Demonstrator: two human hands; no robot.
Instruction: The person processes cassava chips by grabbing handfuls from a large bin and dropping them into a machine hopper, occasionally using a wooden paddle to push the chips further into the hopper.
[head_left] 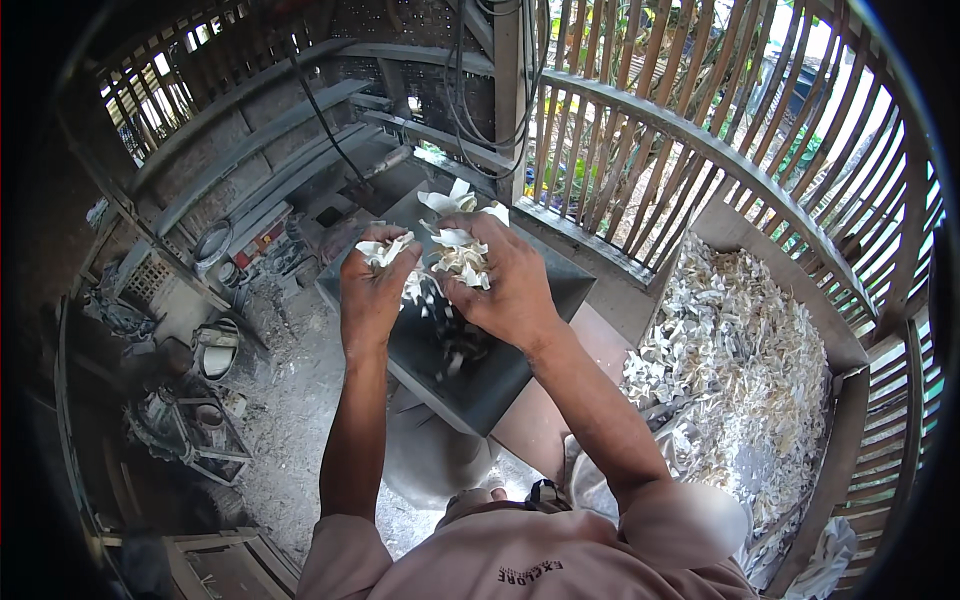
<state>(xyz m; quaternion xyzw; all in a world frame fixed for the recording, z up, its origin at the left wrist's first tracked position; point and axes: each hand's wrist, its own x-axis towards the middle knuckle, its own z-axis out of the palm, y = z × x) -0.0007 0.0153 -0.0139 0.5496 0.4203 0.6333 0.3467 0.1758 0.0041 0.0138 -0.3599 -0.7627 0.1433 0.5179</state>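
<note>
Both my hands are raised over a dark, square metal hopper (500, 385) with sloping sides. My left hand (372, 295) is closed round a clump of pale, curled, dry flakes (385, 250). Across a small gap, my right hand (515, 285) grips a larger bunch of the same cream-white flakes (462, 258), with bigger pieces sticking up past the fingers. Loose bits (460, 345) fall, blurred, between the hands into the hopper. My forearms partly cover its near side, and the hopper's bottom is hard to make out.
At the right, a large heap of similar flakes (750, 350) lies against wooden boards (835, 330). A slatted wall (690, 110) curves behind it. A bucket (217, 358) and a small frame (220, 440) stand on the dusty floor at left. Cables (460, 90) hang from a post.
</note>
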